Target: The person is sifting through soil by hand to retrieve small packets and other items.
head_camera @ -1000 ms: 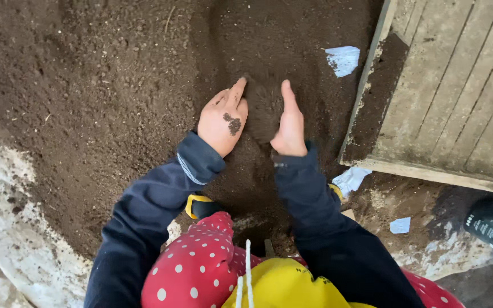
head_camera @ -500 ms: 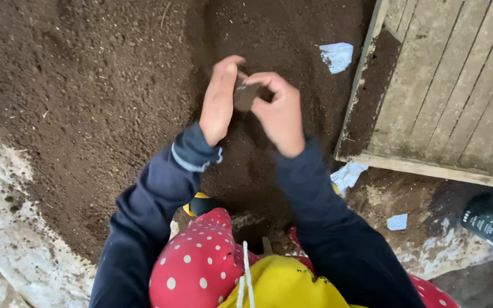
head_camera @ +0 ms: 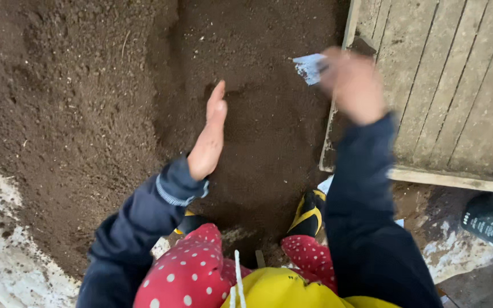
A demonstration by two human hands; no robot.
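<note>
Two hands over dark soil (head_camera: 87,85): left hand (head_camera: 209,134) flat, open, empty; right hand (head_camera: 355,85) blurred, grip unclear, near a pale scrap (head_camera: 306,67).

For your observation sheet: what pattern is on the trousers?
Red with white dots, on the trousers, seen from the head camera.

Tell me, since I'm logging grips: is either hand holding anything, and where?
Left hand holds nothing, flat and edge-on over the soil. Right hand is too blurred to tell.

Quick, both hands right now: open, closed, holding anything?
Left hand: open, fingers straight, edge-on over the soil, holding nothing.
Right hand: motion-blurred by the white scrap; grip cannot be told.
</note>
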